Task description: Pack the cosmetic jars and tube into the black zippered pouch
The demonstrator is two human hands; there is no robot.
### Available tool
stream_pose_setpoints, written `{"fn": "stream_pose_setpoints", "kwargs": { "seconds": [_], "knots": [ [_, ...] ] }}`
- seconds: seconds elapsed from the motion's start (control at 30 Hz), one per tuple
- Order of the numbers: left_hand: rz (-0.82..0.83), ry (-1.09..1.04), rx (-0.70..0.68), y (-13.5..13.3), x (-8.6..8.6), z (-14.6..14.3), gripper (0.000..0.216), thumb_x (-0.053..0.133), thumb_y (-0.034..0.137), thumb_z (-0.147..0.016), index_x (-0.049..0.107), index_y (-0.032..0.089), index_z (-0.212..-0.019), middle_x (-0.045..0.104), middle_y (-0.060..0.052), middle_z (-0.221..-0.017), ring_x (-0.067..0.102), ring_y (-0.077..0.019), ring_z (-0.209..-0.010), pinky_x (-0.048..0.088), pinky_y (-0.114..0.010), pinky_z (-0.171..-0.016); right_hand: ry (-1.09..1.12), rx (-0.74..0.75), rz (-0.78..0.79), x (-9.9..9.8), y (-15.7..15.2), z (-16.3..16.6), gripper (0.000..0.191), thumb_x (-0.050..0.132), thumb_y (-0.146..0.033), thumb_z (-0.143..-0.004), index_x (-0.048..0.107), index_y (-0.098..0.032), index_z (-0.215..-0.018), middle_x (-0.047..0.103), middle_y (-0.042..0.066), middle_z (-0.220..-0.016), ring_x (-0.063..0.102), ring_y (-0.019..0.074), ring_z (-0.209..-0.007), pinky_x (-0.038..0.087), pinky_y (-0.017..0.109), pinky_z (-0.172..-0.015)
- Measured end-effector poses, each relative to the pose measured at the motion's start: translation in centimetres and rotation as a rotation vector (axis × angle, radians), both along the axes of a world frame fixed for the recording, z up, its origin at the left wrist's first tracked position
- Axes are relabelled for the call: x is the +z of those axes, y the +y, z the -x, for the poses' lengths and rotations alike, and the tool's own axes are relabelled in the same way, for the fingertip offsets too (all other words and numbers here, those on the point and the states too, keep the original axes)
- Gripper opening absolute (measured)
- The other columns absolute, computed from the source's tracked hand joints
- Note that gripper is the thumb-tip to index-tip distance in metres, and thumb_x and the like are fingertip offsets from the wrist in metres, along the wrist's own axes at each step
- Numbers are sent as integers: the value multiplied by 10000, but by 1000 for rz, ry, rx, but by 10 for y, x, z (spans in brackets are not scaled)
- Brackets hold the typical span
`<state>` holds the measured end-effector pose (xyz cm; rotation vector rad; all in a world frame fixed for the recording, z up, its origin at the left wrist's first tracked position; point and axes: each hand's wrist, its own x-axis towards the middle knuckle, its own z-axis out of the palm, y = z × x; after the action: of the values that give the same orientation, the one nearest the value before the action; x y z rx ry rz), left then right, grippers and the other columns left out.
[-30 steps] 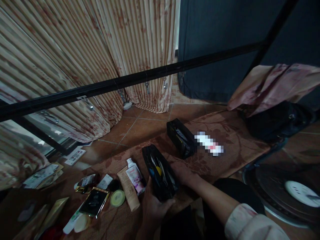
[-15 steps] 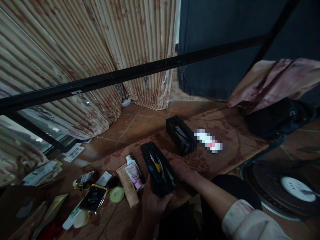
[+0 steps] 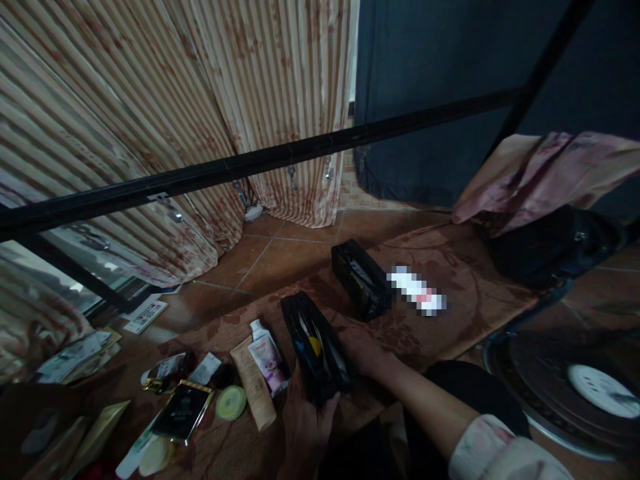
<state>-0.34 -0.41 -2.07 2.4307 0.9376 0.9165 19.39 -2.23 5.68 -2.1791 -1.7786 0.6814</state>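
A black zip pouch point(image 3: 306, 320) stands unzipped before me, with a yellow round item and other small things showing inside. My left hand point(image 3: 307, 423) is wrapped around its near left end. On its right side lies my right hand point(image 3: 367, 353), fingers mostly hidden behind the pouch, so its hold is hard to see. A second black pouch point(image 3: 361, 280), also unzipped, stands just beyond. Left of my left hand lie a pink-and-white tube point(image 3: 267, 360) and a tan tube point(image 3: 253, 383), side by side on the brown cloth point(image 3: 220, 333).
Farther left are a round green-lidded jar point(image 3: 231, 403), a black gold-edged box point(image 3: 183, 410) and small bottles. A blurred white item point(image 3: 417, 290) lies right of the second pouch. A dark bag point(image 3: 540, 247) sits at right, above a round fan-like object point(image 3: 575, 387). A black rail point(image 3: 280, 157) crosses behind.
The whole scene sits slightly lower in view, as my head has tilted a little. Both hands stay at the same pouch with hardly any movement.
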Motion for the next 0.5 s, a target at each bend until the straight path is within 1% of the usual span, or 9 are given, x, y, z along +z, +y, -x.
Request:
{"fn": "stream_pose_setpoints", "kwargs": {
  "seconds": [0.1,0.2,0.33,0.5],
  "knots": [
    [-8,-6,0,1,1,0,706,558,362,-858,275,154,-1470,511,-162,-1371,509,-311,-1239,493,-455,-969,0,3,-11,-1,1,0,254,475,-144,-811,725,-160,-770,745,109,-863,682,240,-823,508,311,-757],
    [-17,4,-8,1,0,0,714,555,356,-858,257,162,-1476,496,-157,-1387,495,-316,-1251,481,-468,-977,7,10,-18,-2,1,0,233,494,-156,-807,723,-164,-765,743,96,-827,681,231,-782,514,308,-737],
    [-11,30,-16,3,-4,1,709,564,342,-850,267,164,-1469,506,-159,-1374,520,-314,-1219,486,-463,-962,14,25,-14,1,0,0,232,495,-145,-807,726,-163,-822,741,99,-900,681,233,-852,511,310,-783],
    [22,38,2,2,-2,1,682,586,324,-837,315,169,-1444,562,-159,-1303,558,-310,-1167,496,-462,-938,3,14,15,4,-1,2,258,469,-138,-821,725,-172,-812,743,93,-885,678,226,-861,507,301,-785]
  ]
}}
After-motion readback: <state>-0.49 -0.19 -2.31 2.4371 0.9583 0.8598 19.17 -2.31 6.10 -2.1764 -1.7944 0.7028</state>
